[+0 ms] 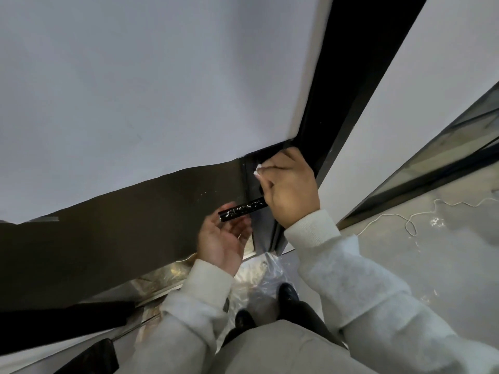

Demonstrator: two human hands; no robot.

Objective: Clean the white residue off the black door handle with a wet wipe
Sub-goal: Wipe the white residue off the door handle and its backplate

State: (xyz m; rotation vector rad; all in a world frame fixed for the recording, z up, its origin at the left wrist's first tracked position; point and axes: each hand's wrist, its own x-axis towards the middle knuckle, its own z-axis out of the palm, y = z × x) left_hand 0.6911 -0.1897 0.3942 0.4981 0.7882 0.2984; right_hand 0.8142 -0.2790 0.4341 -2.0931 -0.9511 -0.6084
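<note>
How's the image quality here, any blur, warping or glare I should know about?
Head view: strong wide-angle warping, so the dark door edge and frame bow and splay. Light is soft and flat, without hard shadows. Glare shows on the glossy floor and the black door handle, where residue still reads clearly. The right hand with the wet wipe looks slightly soft.

No text, label, brand, number or sign is being shown legibly anywhere. Only irregular white residue marks are being displayed on the black door handle [241,209], and no letters are being formed by them.
</note>
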